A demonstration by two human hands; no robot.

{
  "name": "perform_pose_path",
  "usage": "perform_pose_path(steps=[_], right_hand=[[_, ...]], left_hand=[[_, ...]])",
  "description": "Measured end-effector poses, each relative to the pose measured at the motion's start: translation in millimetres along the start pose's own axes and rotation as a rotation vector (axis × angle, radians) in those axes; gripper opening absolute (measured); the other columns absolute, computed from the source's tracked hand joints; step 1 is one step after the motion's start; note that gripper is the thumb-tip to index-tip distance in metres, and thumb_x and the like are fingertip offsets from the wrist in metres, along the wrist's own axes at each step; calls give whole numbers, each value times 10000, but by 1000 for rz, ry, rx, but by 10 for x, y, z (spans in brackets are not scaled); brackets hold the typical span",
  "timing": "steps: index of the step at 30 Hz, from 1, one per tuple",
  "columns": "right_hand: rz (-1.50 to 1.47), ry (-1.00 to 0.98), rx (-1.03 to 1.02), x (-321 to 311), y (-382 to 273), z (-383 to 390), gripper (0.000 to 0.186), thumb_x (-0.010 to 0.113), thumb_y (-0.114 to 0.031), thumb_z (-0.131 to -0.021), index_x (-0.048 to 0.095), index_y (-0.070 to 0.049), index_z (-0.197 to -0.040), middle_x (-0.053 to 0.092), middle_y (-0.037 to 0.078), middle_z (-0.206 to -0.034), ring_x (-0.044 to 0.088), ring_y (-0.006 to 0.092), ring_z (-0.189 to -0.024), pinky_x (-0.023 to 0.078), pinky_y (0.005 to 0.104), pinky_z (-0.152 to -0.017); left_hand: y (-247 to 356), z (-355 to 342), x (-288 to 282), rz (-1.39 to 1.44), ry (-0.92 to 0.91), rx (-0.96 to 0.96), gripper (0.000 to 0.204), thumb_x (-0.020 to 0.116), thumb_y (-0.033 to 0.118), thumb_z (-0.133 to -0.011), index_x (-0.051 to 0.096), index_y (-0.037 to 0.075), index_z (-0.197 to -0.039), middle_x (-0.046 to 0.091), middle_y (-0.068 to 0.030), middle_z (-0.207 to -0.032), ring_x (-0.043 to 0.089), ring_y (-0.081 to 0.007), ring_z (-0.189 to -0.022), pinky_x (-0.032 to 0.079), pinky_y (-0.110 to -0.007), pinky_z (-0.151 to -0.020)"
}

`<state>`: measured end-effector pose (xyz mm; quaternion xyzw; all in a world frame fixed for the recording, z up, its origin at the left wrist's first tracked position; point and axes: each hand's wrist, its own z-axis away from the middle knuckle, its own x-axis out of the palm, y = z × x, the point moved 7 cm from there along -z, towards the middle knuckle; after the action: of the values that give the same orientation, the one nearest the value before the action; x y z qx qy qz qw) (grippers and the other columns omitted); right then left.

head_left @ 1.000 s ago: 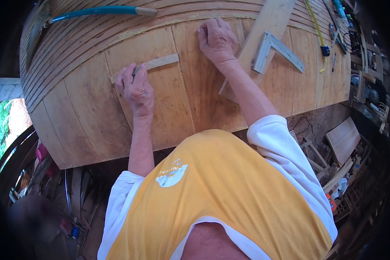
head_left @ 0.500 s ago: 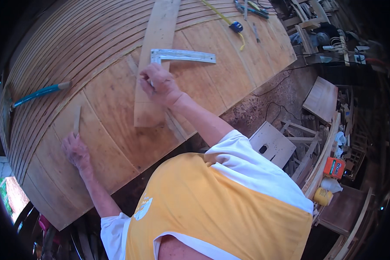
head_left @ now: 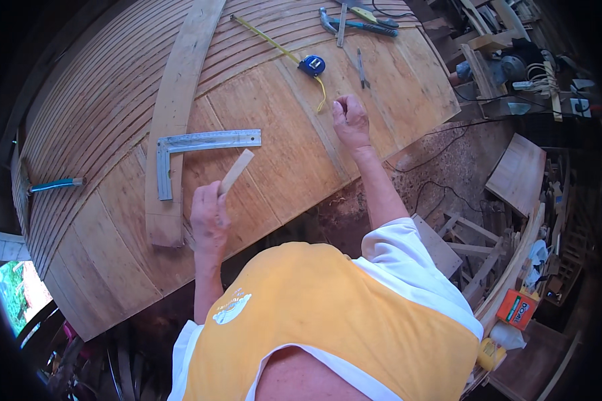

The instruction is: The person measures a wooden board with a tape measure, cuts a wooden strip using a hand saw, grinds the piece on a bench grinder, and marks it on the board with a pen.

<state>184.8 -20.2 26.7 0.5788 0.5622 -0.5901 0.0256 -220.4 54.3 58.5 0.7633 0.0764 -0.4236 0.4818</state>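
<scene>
My left hand [head_left: 209, 217] is closed round a pale wooden strip [head_left: 236, 172], which slants upward from the fingers over the plywood edge of the slatted work surface [head_left: 267, 200]. Just above it a metal try square [head_left: 207, 139] rests across a long flat board [head_left: 177, 80]. My right hand [head_left: 351, 120] is farther right, its fingers curled over the plywood; whatever it may hold is hidden. Beyond that hand lie a blue tape measure [head_left: 312, 65] with yellow blade and cord, and a thin metal tool [head_left: 361, 67].
A hammer [head_left: 371, 28] and other tools lie at the back right. A teal-handled tool [head_left: 53, 185] rests at the left. Below the right edge are cables, wooden offcuts, a leaning panel [head_left: 515, 170], an orange box [head_left: 515, 309] and a yellow container [head_left: 491, 353].
The view has swung rightward. My right hand has moved right, past the square toward the tape measure; my left hand has moved right too, carrying the strip toward the square.
</scene>
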Motion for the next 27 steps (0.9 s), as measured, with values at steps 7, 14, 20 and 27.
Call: perform_pose_path(steps=[7, 14, 20, 27], right_hand=[[352, 7, -193, 381, -243, -915, 701, 816, -418, -846, 538, -43, -1370, 514, 216, -1342, 616, 411, -1138, 524, 519, -978], [-12, -291, 382, 906, -150, -1379, 697, 876, -455, -778, 587, 20, -1198, 697, 175, -1044, 722, 285, -897, 584, 421, -782], [-372, -468, 67, 1732, -1602, -1121, 655, 872, -447, -762, 623, 30, -1135, 682, 173, -1064, 688, 272, -967, 556, 398, -868], [-110, -833, -287, 2984, -3155, -823, 799, 795, -529, -754, 578, 17, -1294, 581, 243, -1320, 606, 381, -1249, 497, 432, -1056]], left_hand=[[-146, -325, -93, 38, 131, -162, 427, 759, 164, -939, 635, 33, -1325, 633, -170, -1095, 636, -359, -1042, 526, -459, -892], [-869, -299, -628, -344, 355, -268, 601, 863, 244, -848, 625, 19, -1352, 592, -179, -1243, 609, -382, -1154, 513, -470, -993], [-878, -158, -721, -322, 262, -495, 612, 879, 249, -816, 638, 29, -1333, 592, -178, -1232, 611, -397, -1157, 519, -482, -979], [-969, -148, -591, -371, 291, -489, 428, 789, 152, -802, 666, 35, -1194, 635, -196, -1086, 615, -423, -1042, 519, -512, -919]])
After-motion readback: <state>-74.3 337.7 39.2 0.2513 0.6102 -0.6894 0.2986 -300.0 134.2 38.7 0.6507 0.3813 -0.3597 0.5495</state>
